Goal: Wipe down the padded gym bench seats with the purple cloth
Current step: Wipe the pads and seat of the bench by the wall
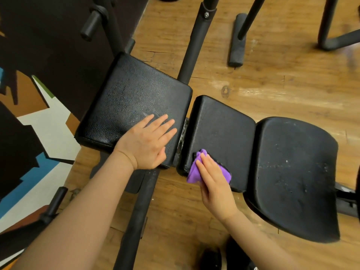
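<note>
Three black padded bench pads lie in a row: a left pad (130,98), a middle pad (222,129) and a wider right seat pad (296,172) with white specks. My left hand (146,141) rests flat, fingers straight, on the near right corner of the left pad. My right hand (214,184) presses the crumpled purple cloth (192,172) onto the near left corner of the middle pad. Its fingers lie over the cloth, which sticks out on both sides of them.
Black metal frame tubes (196,39) run under and beyond the pads over a wooden floor (272,84). A foam roller bar (93,22) stands at the top left, another handle (56,201) at the lower left. A patterned mat (39,123) covers the left. Dark shoes (224,256) show at the bottom.
</note>
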`<state>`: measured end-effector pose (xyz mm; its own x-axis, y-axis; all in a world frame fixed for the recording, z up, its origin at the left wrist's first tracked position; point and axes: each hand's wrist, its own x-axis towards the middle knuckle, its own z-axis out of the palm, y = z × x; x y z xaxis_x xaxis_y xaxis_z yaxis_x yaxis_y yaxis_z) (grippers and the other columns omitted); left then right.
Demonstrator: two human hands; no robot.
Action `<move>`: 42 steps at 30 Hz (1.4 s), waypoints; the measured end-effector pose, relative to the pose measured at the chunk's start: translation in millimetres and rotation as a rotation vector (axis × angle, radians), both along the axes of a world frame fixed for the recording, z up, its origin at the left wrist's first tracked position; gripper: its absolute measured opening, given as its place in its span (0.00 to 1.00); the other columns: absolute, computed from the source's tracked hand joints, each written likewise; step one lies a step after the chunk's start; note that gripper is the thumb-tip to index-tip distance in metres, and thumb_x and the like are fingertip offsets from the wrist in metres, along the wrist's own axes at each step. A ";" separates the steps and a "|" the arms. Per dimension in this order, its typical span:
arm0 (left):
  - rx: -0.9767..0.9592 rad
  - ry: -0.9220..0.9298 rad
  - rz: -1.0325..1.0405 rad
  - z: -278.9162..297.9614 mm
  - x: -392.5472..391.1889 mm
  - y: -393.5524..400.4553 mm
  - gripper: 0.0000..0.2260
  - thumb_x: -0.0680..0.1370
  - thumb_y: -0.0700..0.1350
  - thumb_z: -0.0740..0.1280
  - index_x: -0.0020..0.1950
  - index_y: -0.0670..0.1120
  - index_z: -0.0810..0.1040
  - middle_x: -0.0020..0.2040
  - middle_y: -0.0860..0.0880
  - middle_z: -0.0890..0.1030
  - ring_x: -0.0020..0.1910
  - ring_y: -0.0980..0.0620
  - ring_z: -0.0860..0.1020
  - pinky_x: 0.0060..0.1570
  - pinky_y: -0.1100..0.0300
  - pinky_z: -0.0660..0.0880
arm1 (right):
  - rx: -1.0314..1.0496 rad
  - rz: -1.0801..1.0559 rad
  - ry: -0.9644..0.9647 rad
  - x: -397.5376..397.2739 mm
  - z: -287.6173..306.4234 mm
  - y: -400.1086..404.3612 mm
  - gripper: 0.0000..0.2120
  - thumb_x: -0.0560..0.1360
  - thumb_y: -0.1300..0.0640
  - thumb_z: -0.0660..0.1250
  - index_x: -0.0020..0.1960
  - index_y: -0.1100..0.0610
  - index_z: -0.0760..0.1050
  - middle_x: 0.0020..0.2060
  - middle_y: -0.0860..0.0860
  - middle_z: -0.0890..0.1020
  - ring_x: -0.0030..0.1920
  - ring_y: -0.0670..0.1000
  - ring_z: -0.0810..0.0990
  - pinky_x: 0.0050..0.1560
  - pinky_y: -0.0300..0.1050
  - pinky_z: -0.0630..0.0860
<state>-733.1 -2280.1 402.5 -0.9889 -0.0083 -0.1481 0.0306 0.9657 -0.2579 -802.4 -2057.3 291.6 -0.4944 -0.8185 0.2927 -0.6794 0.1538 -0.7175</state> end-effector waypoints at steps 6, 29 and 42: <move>-0.012 -0.010 0.013 5.3 3.4 3.9 0.25 0.71 0.47 0.54 0.60 0.38 0.80 0.60 0.38 0.79 0.60 0.39 0.77 0.59 0.45 0.73 | -0.059 0.102 0.255 21.3 -0.6 -32.8 0.24 0.72 0.70 0.55 0.68 0.64 0.65 0.69 0.60 0.67 0.70 0.58 0.64 0.73 0.50 0.58; 0.135 -0.071 0.696 -69.0 16.9 211.4 0.35 0.79 0.47 0.56 0.77 0.41 0.35 0.76 0.44 0.33 0.76 0.45 0.34 0.72 0.43 0.36 | 0.138 0.084 0.188 -44.6 -41.1 89.8 0.33 0.64 0.73 0.64 0.68 0.59 0.69 0.68 0.57 0.70 0.68 0.53 0.68 0.70 0.40 0.62; 0.360 0.053 1.105 -64.0 -107.0 426.2 0.32 0.81 0.54 0.53 0.79 0.42 0.42 0.79 0.44 0.40 0.77 0.46 0.40 0.73 0.43 0.40 | 0.552 0.350 0.197 -189.2 4.4 260.3 0.31 0.77 0.64 0.58 0.76 0.57 0.50 0.76 0.52 0.51 0.76 0.51 0.51 0.71 0.36 0.44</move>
<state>-840.1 -1853.9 338.5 -0.4747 -0.8358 -0.2761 -0.8764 0.4777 0.0606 -991.6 -1797.0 296.0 -0.1532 -0.9758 -0.1561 -0.8658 0.2087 -0.4548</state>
